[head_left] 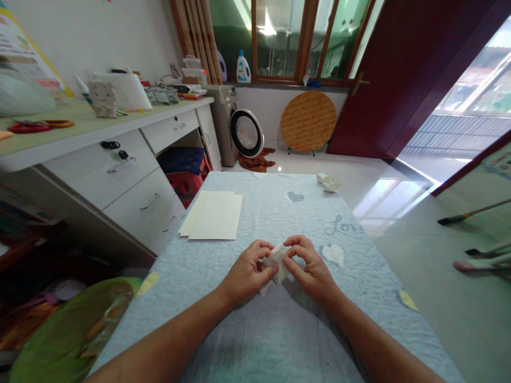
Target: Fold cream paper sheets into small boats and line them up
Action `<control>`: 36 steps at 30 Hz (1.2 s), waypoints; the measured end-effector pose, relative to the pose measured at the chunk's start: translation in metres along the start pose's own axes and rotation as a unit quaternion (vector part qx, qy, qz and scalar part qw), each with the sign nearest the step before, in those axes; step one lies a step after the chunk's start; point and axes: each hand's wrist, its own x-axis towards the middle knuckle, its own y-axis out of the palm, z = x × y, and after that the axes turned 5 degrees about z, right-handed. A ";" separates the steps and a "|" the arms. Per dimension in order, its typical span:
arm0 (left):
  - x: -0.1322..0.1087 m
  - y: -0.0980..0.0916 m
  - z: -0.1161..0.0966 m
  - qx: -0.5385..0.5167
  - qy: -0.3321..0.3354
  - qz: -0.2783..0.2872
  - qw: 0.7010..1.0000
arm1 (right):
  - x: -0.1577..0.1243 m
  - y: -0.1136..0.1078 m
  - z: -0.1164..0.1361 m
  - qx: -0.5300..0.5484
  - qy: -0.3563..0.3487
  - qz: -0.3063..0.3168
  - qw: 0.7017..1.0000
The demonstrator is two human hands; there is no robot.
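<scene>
Both hands meet over the middle of a table covered with a pale blue cloth (pixel 259 340). My left hand (pixel 245 274) and my right hand (pixel 309 268) pinch a small folded piece of cream paper (pixel 277 263) between thumbs and fingers, just above the cloth. The fingers of both hands are curled and closed on the paper, which they partly hide. A stack of flat cream paper sheets (pixel 213 214) lies on the cloth, further away to the left.
Two small folded paper pieces (pixel 329 182) sit at the table's far edge. A white desk with drawers (pixel 120 170) runs along the left. A washing machine (pixel 233 127), a round wooden board (pixel 307 121) and a dark red door (pixel 399 80) stand beyond. Tiled floor lies to the right.
</scene>
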 end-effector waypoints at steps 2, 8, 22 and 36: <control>0.000 0.000 0.002 0.009 0.007 -0.008 1.000 | 0.000 0.001 0.000 -0.007 -0.004 -0.007 1.000; 0.001 0.000 0.003 0.035 0.017 0.003 0.999 | 0.000 0.003 -0.002 -0.006 -0.011 -0.016 1.000; 0.002 -0.006 0.000 0.115 0.031 -0.045 0.992 | 0.001 0.007 -0.010 0.088 0.024 -0.033 0.995; 0.003 -0.006 0.002 -0.063 -0.079 -0.026 0.995 | 0.005 0.003 -0.006 0.134 0.142 0.060 0.979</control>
